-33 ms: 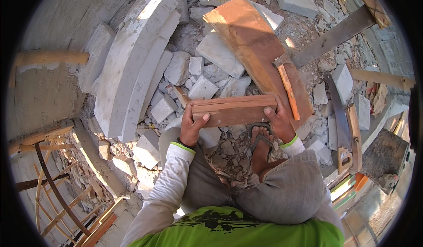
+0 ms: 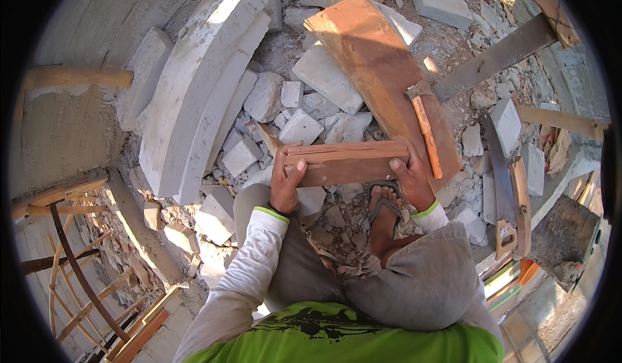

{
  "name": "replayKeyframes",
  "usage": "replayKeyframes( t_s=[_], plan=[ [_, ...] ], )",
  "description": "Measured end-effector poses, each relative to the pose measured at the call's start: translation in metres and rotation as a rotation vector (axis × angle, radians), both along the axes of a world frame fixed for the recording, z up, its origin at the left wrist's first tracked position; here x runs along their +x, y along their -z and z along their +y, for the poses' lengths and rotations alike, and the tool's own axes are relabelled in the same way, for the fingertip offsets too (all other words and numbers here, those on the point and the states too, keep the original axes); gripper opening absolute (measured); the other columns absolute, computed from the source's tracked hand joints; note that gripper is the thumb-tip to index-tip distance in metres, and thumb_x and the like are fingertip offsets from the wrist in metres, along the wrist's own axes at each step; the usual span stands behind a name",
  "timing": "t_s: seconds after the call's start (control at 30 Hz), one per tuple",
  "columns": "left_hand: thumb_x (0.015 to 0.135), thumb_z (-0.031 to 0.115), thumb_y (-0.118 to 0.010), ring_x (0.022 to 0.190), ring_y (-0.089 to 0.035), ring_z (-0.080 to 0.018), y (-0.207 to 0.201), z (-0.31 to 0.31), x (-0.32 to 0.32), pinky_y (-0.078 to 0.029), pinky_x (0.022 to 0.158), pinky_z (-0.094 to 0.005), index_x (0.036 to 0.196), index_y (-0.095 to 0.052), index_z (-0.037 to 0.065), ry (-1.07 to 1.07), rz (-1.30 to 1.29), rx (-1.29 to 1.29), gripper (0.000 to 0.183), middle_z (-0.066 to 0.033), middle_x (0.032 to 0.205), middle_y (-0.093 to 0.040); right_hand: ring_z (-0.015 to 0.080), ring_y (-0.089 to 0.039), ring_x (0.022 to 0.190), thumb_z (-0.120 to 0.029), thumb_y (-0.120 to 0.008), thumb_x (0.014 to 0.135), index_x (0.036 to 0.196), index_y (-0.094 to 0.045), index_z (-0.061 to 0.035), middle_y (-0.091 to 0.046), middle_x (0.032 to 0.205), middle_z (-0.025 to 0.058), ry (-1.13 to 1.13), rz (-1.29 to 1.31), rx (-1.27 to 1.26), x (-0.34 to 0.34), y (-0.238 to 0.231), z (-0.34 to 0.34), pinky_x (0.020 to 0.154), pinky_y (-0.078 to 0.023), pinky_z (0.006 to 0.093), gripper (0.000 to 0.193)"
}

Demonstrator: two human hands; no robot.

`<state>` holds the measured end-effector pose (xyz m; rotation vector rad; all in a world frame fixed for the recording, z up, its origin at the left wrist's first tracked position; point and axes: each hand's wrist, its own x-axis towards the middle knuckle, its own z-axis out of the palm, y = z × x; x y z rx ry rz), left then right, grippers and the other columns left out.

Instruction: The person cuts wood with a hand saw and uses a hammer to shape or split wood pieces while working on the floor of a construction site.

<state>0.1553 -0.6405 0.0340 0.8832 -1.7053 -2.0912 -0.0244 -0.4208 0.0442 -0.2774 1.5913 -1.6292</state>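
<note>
Left hand (image 2: 284,185) clasping left end of reddish-brown wooden block (image 2: 346,170), thumb on near face; block level between hands, above rubble (image 2: 334,224); right hand (image 2: 415,180) clasping right end, near orange-handled tool (image 2: 427,136).

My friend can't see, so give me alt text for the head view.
A person's left hand and right hand hold a reddish wooden piece by its ends. Beyond it, an orange-handled tool lies on a brown board amid pale blocks.

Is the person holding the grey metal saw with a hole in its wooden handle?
No: the left hand and right hand grip opposite ends of a reddish-brown rectangular wooden piece, while the saw is to the right.
</note>
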Motion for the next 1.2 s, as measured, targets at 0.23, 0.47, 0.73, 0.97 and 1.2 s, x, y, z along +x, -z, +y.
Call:
replayKeyframes(
  t_s=[0.23, 0.47, 0.73, 0.97, 1.2],
  plan=[
    [0.103, 0.055, -0.030, 0.104, -0.055, -0.0255, 0.020, 0.047, -0.012, -0.039, 0.099, -0.0347, 0.116, -0.058, -0.002, -0.052, -0.335, 0.104, 0.064, -0.0150, 0.111, -0.063, 0.0193, -0.052, 0.117, -0.036, -0.058, 0.098, 0.140, -0.041, 0.0033, -0.055, 0.128, 0.0108, 0.081, -0.063, 0.025, 0.019, 0.037, 0.058, 0.101, -0.040, 0.0318, 0.060],
    [0.101, 0.057, -0.033, 0.094, -0.055, -0.0446, 0.043, 0.047, -0.017, -0.042, 0.090, -0.0427, 0.112, -0.059, -0.002, -0.151, -0.481, -0.099, 0.066, -0.0289, 0.099, -0.062, 0.0211, -0.056, 0.112, -0.033, -0.054, 0.099, 0.143, -0.037, 0.0023, -0.056, 0.125, 0.0136, 0.102, -0.010, 0.059, 0.027, 0.047, 0.054, 0.096, -0.045, 0.0322, 0.059],
    [0.097, 0.050, -0.054, 0.105, -0.056, -0.0176, 0.018, 0.027, -0.024, -0.042, 0.096, -0.0317, 0.120, -0.055, -0.001, 0.099, -0.121, -0.031, 0.055, -0.0111, 0.113, -0.060, 0.0188, -0.047, 0.125, -0.030, -0.057, 0.099, 0.145, -0.035, 0.0016, -0.049, 0.135, 0.0124, 0.147, -0.029, -0.010, -0.001, 0.043, 0.050, 0.104, -0.039, 0.0326, 0.060],
    [0.087, 0.031, -0.076, 0.110, -0.057, -0.0185, 0.018, 0.022, -0.022, -0.045, 0.096, -0.0325, 0.125, -0.048, 0.000, 0.316, -0.108, -0.009, 0.056, -0.0103, 0.116, -0.058, 0.0179, -0.048, 0.122, -0.032, -0.055, 0.100, 0.146, -0.034, 0.0001, -0.050, 0.134, 0.0101, 0.193, -0.121, -0.006, 0.007, 0.055, 0.060, 0.104, -0.040, 0.0323, 0.060],
    [0.086, 0.022, -0.077, 0.110, -0.058, -0.0185, 0.010, 0.016, -0.024, -0.045, 0.098, -0.0330, 0.126, -0.046, -0.001, 0.347, -0.094, 0.092, 0.057, -0.0104, 0.117, -0.059, 0.0186, -0.048, 0.124, -0.032, -0.055, 0.100, 0.146, -0.034, -0.0001, -0.051, 0.134, 0.0104, 0.169, -0.031, -0.054, 0.001, 0.049, 0.054, 0.105, -0.038, 0.0329, 0.060]
  ],
)
